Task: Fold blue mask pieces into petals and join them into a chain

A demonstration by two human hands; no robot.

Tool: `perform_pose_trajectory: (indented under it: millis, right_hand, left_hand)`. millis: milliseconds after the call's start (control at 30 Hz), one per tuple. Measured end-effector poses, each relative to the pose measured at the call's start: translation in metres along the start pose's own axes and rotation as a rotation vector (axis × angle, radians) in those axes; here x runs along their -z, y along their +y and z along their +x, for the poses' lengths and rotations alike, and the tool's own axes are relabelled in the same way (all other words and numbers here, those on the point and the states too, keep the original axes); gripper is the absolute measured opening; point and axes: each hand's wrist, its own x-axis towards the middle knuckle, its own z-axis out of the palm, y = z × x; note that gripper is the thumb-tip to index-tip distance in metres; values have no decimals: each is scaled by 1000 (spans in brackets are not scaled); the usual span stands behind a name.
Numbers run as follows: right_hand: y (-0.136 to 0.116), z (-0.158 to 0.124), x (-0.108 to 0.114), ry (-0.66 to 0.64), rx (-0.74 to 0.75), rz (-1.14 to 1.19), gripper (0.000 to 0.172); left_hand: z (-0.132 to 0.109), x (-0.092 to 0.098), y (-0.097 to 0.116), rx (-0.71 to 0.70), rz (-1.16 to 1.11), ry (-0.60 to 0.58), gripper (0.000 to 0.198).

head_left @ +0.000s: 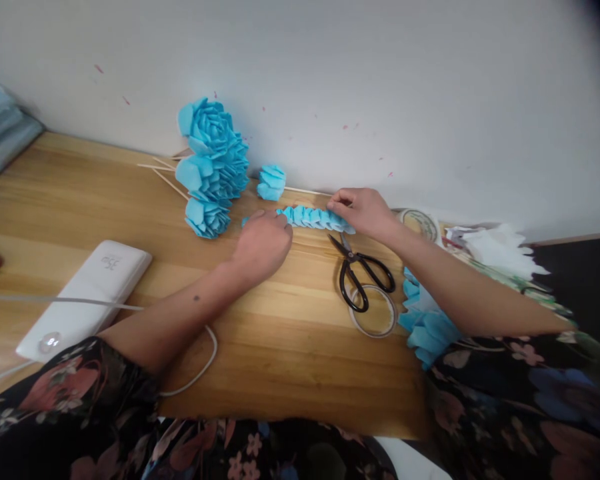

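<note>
A gathered strip of light blue crepe paper petals (310, 217) lies along the wooden table near the wall. Its left end is under the curled fingers of my left hand (264, 243), and a bit of blue shows past the knuckles. At the strip's right end, my right hand (363, 210) has thumb and forefinger closed together on or just above the paper; the exact contact is partly hidden. Just behind the strip sits a small blue paper flower (271, 182) with a thin stick (307, 191) running right from it. Black-handled scissors (360, 267) lie slightly open below my right hand.
Several finished blue paper roses (213, 167) on sticks lie at the left. A tape roll (373, 312) is under the scissors; another roll (420, 225) and blue petals (427, 323) are by my right forearm. A white power bank (87, 297) with cables lies at the left front.
</note>
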Motion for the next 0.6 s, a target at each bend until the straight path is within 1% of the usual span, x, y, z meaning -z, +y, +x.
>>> perform_pose_trajectory:
  millis: [100, 200, 267, 333, 400, 433, 500, 600]
  right_hand:
    - [1, -4, -1, 11, 37, -129, 27]
    - [3, -6, -1, 59, 54, -102, 27]
    - [3, -8, 2, 77, 62, -78, 28]
    - [0, -12, 7, 63, 71, -89, 30]
    - [-6, -17, 12, 32, 82, -109, 32]
    - [-10, -20, 14, 18, 92, -119, 33]
    - [-20, -28, 16, 0, 126, -151, 35]
    - [-35, -39, 17, -46, 164, -241, 37]
  left_hand:
    - [-1, 0, 1, -3, 16, 12, 35]
    - [0, 5, 0, -11, 10, 3, 33]
    - [0, 10, -2, -16, -10, 24, 33]
    - [-1, 14, -3, -10, -26, 66, 35]
    - [-2, 17, -2, 9, -21, 58, 36]
    - [-3, 19, -1, 14, -18, 24, 35]
    - [-6, 22, 3, 4, -32, -91, 34]
    - [-10, 26, 10, -50, -92, -258, 35]
